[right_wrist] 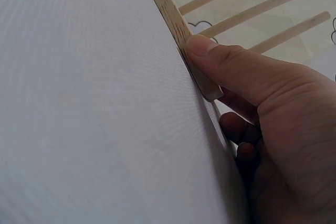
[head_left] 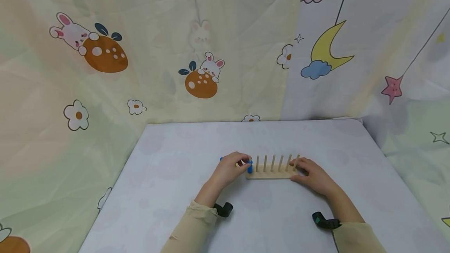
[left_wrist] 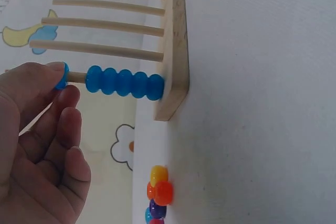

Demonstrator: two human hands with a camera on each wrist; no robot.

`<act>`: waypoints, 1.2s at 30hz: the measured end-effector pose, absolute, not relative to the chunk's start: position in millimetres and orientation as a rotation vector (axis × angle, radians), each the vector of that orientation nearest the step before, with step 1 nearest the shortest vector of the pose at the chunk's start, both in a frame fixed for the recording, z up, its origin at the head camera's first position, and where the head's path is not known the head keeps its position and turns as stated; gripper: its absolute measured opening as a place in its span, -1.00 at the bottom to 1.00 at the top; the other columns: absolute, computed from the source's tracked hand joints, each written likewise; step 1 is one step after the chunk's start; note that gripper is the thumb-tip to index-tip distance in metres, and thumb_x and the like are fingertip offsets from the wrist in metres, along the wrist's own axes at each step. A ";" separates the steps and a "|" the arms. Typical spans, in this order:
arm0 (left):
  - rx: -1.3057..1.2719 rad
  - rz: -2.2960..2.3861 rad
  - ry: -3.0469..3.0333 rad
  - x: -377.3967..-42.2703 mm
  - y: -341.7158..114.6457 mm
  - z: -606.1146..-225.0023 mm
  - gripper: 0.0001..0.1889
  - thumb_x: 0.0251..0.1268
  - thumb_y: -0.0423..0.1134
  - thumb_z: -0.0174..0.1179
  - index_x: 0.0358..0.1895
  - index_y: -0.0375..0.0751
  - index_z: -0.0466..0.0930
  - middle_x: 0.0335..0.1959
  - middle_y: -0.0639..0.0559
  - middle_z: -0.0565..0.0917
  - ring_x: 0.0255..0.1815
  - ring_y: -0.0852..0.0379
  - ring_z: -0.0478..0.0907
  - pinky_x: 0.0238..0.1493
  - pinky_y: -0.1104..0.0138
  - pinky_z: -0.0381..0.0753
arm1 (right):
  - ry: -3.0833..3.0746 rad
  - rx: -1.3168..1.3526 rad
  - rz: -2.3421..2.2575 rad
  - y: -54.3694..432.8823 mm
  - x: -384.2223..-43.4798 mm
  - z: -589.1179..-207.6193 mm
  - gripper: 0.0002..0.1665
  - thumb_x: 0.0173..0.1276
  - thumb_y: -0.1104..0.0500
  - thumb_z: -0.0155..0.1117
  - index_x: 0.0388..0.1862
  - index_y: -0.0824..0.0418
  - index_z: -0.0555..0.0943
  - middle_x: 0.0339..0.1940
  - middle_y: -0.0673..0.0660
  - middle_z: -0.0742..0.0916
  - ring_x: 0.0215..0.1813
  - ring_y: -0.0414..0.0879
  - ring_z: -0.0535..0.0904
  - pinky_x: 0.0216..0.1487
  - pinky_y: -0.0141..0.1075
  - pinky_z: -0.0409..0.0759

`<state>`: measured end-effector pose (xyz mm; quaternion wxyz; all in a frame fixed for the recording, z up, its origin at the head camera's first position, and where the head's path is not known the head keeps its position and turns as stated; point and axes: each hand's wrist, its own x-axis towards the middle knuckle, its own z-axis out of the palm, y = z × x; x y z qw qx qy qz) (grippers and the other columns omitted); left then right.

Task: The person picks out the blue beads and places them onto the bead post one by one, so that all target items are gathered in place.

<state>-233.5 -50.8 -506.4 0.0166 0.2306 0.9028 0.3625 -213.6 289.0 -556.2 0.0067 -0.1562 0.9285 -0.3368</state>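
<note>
A wooden peg board (head_left: 270, 175) with a row of upright pegs stands on the table. At its left end my left hand (head_left: 228, 168) pinches a blue bead (left_wrist: 64, 77) between thumb and forefinger, around the tip of the end peg. Below it on that same peg, several blue beads (left_wrist: 125, 82) are stacked down to the base. The other pegs carry no beads. My right hand (head_left: 314, 175) grips the opposite end of the board, its thumb (right_wrist: 202, 45) pressed on the near side edge and the other fingers partly hidden behind.
Loose beads in yellow, orange, purple and other colours (left_wrist: 163, 192) lie to the left of the board, mostly hidden behind my left hand in the head view. The white table (head_left: 183, 143) meets a printed cloth backdrop (head_left: 158, 69) at its back edge.
</note>
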 end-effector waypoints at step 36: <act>0.381 1.131 2.869 -258.5 -104.1 -520.4 -0.68 0.36 -0.05 0.25 0.13 0.05 0.65 0.08 0.08 0.63 0.03 0.10 0.57 0.11 0.16 0.57 | 2.898 -0.459 -1.055 288.3 -214.3 -556.7 -0.37 0.19 -0.18 0.44 0.17 0.06 0.60 0.30 0.20 0.56 0.42 0.27 0.33 0.34 0.26 0.29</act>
